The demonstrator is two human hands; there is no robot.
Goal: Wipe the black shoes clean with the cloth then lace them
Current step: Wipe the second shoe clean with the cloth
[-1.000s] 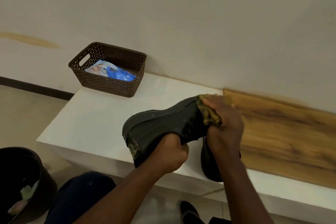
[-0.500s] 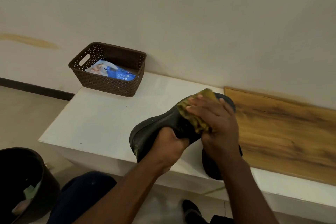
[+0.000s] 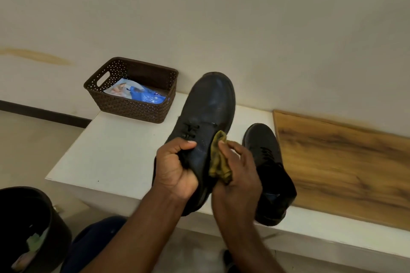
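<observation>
My left hand (image 3: pixel 175 168) grips a black shoe (image 3: pixel 208 108) by its opening and holds it above the white bench with the toe pointing away and the upper facing me. A short bit of lace shows near its eyelets. My right hand (image 3: pixel 237 175) holds a crumpled yellow-green cloth (image 3: pixel 218 159) against the shoe's right side near the heel. The second black shoe (image 3: pixel 269 168) stands on the bench just right of my hands, its laces loose.
A brown woven basket (image 3: pixel 133 108) with a blue packet inside sits at the bench's (image 3: pixel 106 150) far left corner. A wooden board (image 3: pixel 346 166) lies on the bench to the right. A dark bin (image 3: pixel 28 224) stands on the floor at lower left.
The held shoe has turned from lying on its side, sole towards me, to toe-up with the upper showing. The cloth has moved from the toe area down to the side near the heel.
</observation>
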